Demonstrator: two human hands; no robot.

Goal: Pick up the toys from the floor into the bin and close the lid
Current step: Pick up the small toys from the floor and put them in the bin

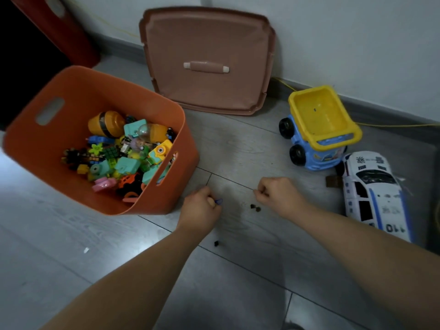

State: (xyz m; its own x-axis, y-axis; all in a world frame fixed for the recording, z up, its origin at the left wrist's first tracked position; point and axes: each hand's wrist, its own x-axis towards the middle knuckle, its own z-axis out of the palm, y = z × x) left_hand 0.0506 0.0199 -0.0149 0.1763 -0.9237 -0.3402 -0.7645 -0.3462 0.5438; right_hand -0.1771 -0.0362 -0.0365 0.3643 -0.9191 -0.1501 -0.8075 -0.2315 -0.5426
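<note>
Two fists hover over wood-grain floor [238,151]: left hand [202,209] pinches a pointed blue piece [218,201], right hand [278,194] curled, contents unclear.

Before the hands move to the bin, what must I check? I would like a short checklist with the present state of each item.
1. Orange bin open: no lid on it; ok.
2. Left hand holds a toy: it pinches a small blue piece; ok.
3. Right hand holds a toy: fingers curled, contents hidden; cannot tell.
4. Small pieces off the floor: dark bits lie near the hands; not ok.
5. Big toys binned: dump truck and police car on the floor; not ok.
6. Lid in sight: leans on the wall; ok.
</note>
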